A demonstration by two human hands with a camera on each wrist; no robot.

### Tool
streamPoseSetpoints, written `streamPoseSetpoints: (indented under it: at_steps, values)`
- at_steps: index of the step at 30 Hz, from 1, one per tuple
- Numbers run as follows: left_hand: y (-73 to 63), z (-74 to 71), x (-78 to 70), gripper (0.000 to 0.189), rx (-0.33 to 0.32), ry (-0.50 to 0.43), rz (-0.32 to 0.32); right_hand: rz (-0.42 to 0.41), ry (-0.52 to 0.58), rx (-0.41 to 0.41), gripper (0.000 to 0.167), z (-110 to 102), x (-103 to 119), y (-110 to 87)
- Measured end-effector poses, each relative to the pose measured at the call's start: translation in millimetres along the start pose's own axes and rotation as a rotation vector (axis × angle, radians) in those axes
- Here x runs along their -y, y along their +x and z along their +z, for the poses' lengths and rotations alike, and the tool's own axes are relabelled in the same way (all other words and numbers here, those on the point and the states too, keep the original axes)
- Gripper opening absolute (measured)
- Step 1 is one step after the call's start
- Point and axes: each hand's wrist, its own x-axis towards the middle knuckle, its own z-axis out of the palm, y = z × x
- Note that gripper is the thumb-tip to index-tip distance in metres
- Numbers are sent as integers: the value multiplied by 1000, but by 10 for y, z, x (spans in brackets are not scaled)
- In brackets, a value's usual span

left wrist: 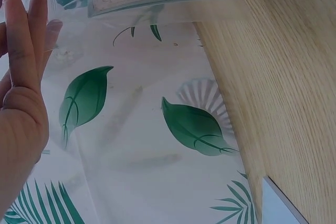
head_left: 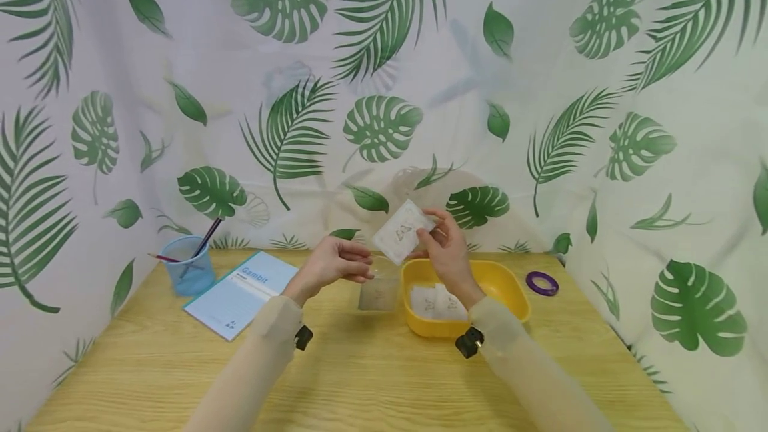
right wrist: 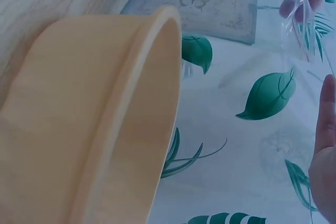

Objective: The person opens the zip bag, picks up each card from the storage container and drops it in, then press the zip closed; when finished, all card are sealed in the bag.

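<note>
My left hand (head_left: 337, 262) pinches the top of a clear plastic bag (left wrist: 142, 11), which hangs over the table. Low in that bag lies a flat square packet (right wrist: 202, 3) with a butterfly print, tinted greyish through the plastic. Up and to the right, my right hand (head_left: 447, 245) grips a white square packet (head_left: 401, 231), also printed with a butterfly, between thumb and fingers. It is held tilted, close to the bag's mouth. Below the right hand, a yellow basin (head_left: 501, 282) contains several white packets (head_left: 441, 303) of the same kind.
On the left stand a light blue mesh cup (head_left: 191, 272) with pencils and a blue Gambit paper pack (head_left: 243, 292). A purple tape ring (head_left: 543, 283) lies right of the basin. A leaf-printed cloth (head_left: 372, 52) hangs behind the wooden table (head_left: 384, 379).
</note>
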Motion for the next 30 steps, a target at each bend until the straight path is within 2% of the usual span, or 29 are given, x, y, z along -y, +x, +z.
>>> streamPoseSetpoints:
  at_steps: [5, 11, 16, 23, 30]
  values:
    - [37, -4, -34, 41, -7, 9, 1, -43, 0, 13, 38, 62, 12, 39]
    - [50, 9, -22, 40, 6, 16, -8, -58, -187, 42, 34, 94, 101, -19]
    - [45, 14, 17, 43, -6, 5, -12, -86, -276, 90, 33, 126, 260, -88]
    - [67, 15, 6, 45, -12, 16, -11, -109, -405, 185, 31, 20, -1, 13]
    - [75, 21, 12, 45, -31, 30, -20, -102, -482, 251, 31, 48, -30, 3]
